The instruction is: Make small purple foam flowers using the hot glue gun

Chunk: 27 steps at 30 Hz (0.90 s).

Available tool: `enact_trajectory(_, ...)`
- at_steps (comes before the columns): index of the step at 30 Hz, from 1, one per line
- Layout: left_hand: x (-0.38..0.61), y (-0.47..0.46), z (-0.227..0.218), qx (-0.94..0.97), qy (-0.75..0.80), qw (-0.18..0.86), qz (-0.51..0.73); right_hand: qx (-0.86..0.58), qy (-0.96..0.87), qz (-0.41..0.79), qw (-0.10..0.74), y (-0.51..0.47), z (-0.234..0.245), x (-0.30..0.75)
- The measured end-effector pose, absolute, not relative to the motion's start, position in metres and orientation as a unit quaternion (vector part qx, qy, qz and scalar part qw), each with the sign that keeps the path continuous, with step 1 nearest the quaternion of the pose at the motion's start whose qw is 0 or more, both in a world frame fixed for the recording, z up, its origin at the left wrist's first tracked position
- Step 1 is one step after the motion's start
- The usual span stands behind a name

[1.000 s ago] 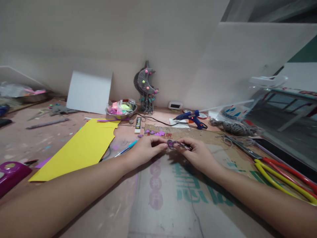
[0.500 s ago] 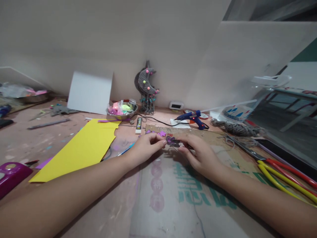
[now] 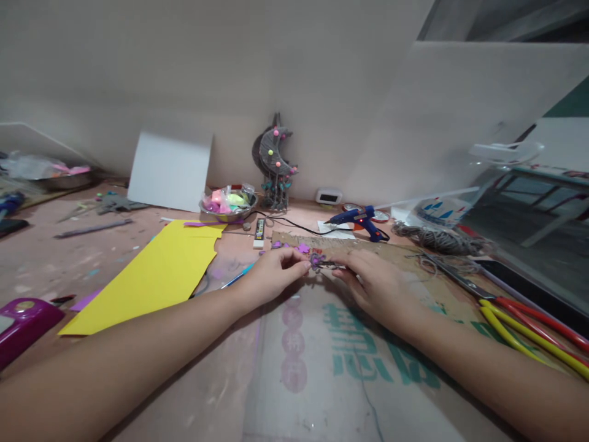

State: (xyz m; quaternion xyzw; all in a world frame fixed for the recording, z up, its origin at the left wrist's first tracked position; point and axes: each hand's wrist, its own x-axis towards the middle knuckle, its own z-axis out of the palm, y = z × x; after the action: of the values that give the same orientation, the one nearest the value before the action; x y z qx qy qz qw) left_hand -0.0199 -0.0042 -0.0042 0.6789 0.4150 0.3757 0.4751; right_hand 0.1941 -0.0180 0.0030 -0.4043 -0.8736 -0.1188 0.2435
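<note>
My left hand [image 3: 276, 273] pinches a small purple-and-grey flower-like piece [image 3: 317, 261] between thumb and fingertips. From the right, my right hand [image 3: 375, 283] closes its thumb and fingers on a dark narrow piece [image 3: 330, 264] that meets the flower-like piece; its kind is too small to make out. Both hands are just above a clear plastic sheet [image 3: 322, 393] with printed characters. Right behind the fingers lie loose purple foam flowers [image 3: 303, 248] on a strip of brown cardboard [image 3: 391, 250]. A blue pen [image 3: 237, 276] is beside my left wrist.
Behind stand a blue glue gun [image 3: 356, 218], a grey moon ornament [image 3: 275, 153], a metal bowl [image 3: 229, 215] and a white board [image 3: 171, 172]. Yellow card [image 3: 147, 279] and a purple tape dispenser [image 3: 27, 325] lie left; grey yarn [image 3: 439, 238], scissors [image 3: 524, 316] and a phone [image 3: 543, 294] right.
The dark piece by my right fingers has turned and now looks thinner, edge-on. Both hands keep their hold in nearly the same place; the whole view has shifted slightly.
</note>
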Motion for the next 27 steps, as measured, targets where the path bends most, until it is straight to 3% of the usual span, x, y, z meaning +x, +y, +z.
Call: enact_trajectory(27,-0.0195,-0.0017,-0.0123,0.695,0.419,0.451,0.372,-0.409,-0.872,-0.127,0.236,-0.0174,0.0045,0.1953)
